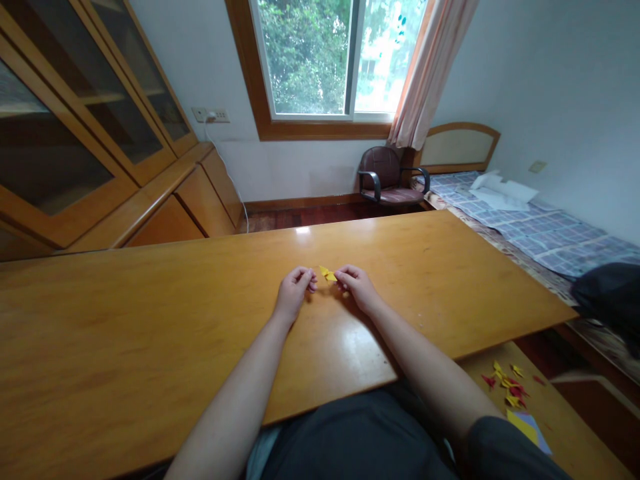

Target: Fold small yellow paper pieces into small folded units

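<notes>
A small folded yellow paper crane (327,274) is held just above the wooden table. My right hand (356,285) pinches it at its right end between thumb and fingers. My left hand (295,292) is close by on the left, its thumb and fingers drawn together. A narrow gap shows between those fingertips and the paper, and I see nothing in them. Both forearms reach over the table's near edge.
The wooden table (150,320) spans the view. At lower right, a lower surface (575,427) carries several red and yellow paper cranes (511,385) and paper sheets (530,430). Beyond are a chair (387,175), a bed (560,227), a black bag (610,300) and a cabinet (140,207).
</notes>
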`<control>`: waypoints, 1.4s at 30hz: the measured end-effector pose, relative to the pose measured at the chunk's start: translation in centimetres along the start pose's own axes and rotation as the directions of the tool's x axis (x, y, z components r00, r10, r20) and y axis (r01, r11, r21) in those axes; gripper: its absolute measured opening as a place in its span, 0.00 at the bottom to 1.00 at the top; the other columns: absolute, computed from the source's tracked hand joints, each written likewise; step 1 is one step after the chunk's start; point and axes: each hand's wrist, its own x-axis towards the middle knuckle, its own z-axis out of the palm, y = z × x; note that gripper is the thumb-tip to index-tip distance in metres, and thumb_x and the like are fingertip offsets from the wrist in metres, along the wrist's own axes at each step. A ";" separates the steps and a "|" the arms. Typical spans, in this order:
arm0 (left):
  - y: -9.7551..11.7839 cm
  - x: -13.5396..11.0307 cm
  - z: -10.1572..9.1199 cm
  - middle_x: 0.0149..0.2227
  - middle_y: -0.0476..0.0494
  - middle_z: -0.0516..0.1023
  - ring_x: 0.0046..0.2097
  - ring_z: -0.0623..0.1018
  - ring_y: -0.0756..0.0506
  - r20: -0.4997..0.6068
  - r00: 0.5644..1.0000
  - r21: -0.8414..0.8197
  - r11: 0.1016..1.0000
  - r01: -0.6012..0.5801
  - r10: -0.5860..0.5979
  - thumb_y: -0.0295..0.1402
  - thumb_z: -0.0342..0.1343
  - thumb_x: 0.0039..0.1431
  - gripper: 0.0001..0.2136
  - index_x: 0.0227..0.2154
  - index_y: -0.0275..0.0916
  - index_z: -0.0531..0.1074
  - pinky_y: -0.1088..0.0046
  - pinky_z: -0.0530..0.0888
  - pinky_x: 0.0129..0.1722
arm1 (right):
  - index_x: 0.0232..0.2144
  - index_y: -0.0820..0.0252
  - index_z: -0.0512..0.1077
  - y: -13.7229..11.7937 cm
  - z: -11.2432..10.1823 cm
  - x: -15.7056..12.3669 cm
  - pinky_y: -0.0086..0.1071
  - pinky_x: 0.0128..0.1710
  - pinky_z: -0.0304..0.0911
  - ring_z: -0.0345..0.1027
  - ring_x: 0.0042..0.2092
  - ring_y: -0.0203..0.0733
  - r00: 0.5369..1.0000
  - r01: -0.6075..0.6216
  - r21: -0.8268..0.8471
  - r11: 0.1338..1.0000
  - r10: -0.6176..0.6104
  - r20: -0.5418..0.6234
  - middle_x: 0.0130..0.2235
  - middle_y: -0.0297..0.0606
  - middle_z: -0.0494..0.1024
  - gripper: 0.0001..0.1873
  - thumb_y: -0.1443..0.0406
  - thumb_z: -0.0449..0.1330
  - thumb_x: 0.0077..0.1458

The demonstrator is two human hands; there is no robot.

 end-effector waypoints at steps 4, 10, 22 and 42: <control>0.8 -0.5 0.3 0.28 0.49 0.73 0.29 0.74 0.50 0.009 0.984 0.292 0.941 -0.171 0.176 0.36 0.57 0.58 0.07 0.30 0.38 0.71 0.75 0.71 0.31 | 0.24 0.61 0.71 0.0 -0.2 0.3 0.27 0.24 0.55 0.61 0.23 0.33 0.997 -0.058 0.135 0.989 0.063 -0.033 0.23 0.32 0.73 0.16 0.54 0.67 0.44; 1.2 -1.0 1.0 0.33 0.49 0.72 0.33 0.74 0.50 0.153 0.931 0.489 0.793 -0.363 0.332 0.29 0.58 0.56 0.03 0.34 0.40 0.71 0.75 0.72 0.33 | 0.25 0.61 0.71 0.2 0.0 0.4 0.26 0.25 0.54 0.61 0.24 0.32 0.997 -0.078 0.176 0.981 0.079 0.005 0.24 0.32 0.74 0.15 0.56 0.67 0.44; 1.7 -1.1 0.8 0.35 0.48 0.70 0.34 0.74 0.50 0.121 0.864 0.462 0.743 -0.485 0.489 0.29 0.57 0.59 0.02 0.35 0.41 0.71 0.75 0.75 0.34 | 0.26 0.60 0.72 -0.3 0.4 -0.2 0.27 0.25 0.55 0.60 0.24 0.32 0.999 0.015 0.044 0.999 -0.017 0.048 0.26 0.33 0.75 0.13 0.56 0.65 0.50; 2.7 -1.4 0.8 0.32 0.46 0.75 0.36 0.76 0.48 0.047 0.881 0.468 0.769 -0.436 0.471 0.33 0.56 0.60 0.03 0.32 0.41 0.74 0.72 0.75 0.38 | 0.28 0.59 0.73 -0.8 1.0 -0.8 0.27 0.26 0.59 0.62 0.25 0.34 0.999 0.016 -0.008 1.000 -0.016 0.051 0.29 0.35 0.76 0.16 0.52 0.64 0.49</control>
